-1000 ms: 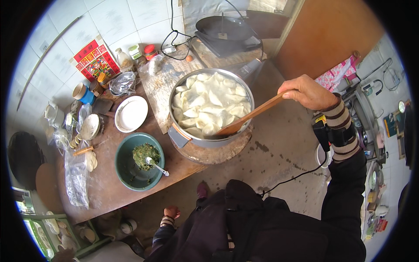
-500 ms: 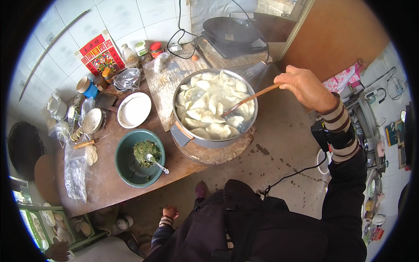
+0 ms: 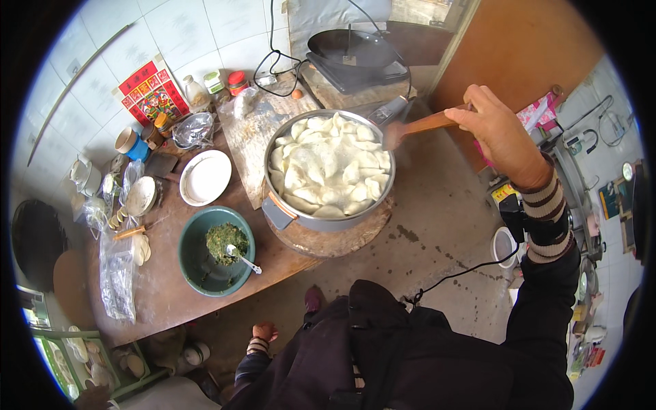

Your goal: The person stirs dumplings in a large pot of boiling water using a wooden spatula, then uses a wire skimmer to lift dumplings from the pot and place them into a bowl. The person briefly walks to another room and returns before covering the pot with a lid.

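Head view, looking down. The right hand (image 3: 502, 133) is closed around the handle of a wooden spatula (image 3: 418, 126), whose blade is held at the far right rim of a wide metal pan (image 3: 329, 171) packed with pale dumplings (image 3: 331, 167). The left hand (image 3: 263, 333) is seen low in the picture, near the person's knee, well away from the pan; whether it is closed or open cannot be told, and nothing is seen in it.

The pan is set on a round wooden board (image 3: 342, 239) at the near edge of the brown surface (image 3: 164, 287), with part of the board seeming to overhang that edge. A sideways push from the spatula against the rim could be expected to shift or tip the pan toward the floor. The dumplings lie tightly packed, so a blade driven in steeply would likely tear the skins. A green bowl (image 3: 215, 251) of chopped greens with a spoon stands just beside the pan and could be knocked. A black cable (image 3: 451, 277) trails across the floor near the person's legs and might be snagged.
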Action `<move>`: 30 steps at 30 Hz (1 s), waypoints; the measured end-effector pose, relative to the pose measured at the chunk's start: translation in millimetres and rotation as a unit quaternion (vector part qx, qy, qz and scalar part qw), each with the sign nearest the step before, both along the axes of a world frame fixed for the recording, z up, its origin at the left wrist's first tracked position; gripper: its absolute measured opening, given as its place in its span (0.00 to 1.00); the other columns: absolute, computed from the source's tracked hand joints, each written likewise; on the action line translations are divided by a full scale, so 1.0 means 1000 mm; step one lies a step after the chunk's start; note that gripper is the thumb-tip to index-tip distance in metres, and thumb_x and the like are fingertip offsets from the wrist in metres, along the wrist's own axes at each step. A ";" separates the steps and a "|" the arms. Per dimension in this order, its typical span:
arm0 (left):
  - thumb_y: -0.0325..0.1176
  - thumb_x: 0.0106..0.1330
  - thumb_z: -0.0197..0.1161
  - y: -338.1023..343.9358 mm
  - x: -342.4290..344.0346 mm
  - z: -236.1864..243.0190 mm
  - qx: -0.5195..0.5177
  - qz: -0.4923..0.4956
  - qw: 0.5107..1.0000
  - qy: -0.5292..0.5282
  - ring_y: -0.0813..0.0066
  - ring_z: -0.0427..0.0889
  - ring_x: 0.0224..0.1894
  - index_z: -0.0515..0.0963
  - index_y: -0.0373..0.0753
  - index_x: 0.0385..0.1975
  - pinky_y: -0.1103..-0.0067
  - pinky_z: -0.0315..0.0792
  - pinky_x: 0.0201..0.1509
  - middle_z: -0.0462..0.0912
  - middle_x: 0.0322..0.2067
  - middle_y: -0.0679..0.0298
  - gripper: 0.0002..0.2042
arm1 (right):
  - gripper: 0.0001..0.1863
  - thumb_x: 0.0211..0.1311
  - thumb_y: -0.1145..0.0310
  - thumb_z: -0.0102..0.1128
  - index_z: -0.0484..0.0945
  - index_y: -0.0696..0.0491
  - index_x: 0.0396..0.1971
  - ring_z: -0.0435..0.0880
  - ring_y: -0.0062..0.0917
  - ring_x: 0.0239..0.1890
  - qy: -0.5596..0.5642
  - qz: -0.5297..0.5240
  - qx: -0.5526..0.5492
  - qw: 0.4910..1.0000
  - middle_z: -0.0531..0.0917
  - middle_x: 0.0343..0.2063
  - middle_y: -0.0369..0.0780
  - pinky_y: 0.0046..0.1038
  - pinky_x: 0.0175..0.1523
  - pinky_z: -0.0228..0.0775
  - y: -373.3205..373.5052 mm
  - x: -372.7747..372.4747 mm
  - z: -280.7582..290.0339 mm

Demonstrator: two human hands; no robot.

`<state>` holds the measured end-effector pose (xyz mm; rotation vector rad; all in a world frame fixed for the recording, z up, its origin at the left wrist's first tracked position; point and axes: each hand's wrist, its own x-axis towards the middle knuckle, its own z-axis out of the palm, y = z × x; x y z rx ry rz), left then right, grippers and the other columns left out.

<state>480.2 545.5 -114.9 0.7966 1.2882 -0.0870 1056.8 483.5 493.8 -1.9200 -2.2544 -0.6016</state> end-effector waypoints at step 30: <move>0.32 0.59 0.54 0.006 -0.020 -0.006 -0.082 0.074 0.994 -0.025 0.68 0.78 0.18 0.74 0.38 0.23 0.75 0.73 0.18 0.77 0.18 0.61 0.06 | 0.15 0.50 0.84 0.57 0.77 0.59 0.40 0.71 0.34 0.37 0.160 0.035 -0.045 0.985 0.70 0.32 0.42 0.29 0.41 0.68 0.025 -0.018 -0.033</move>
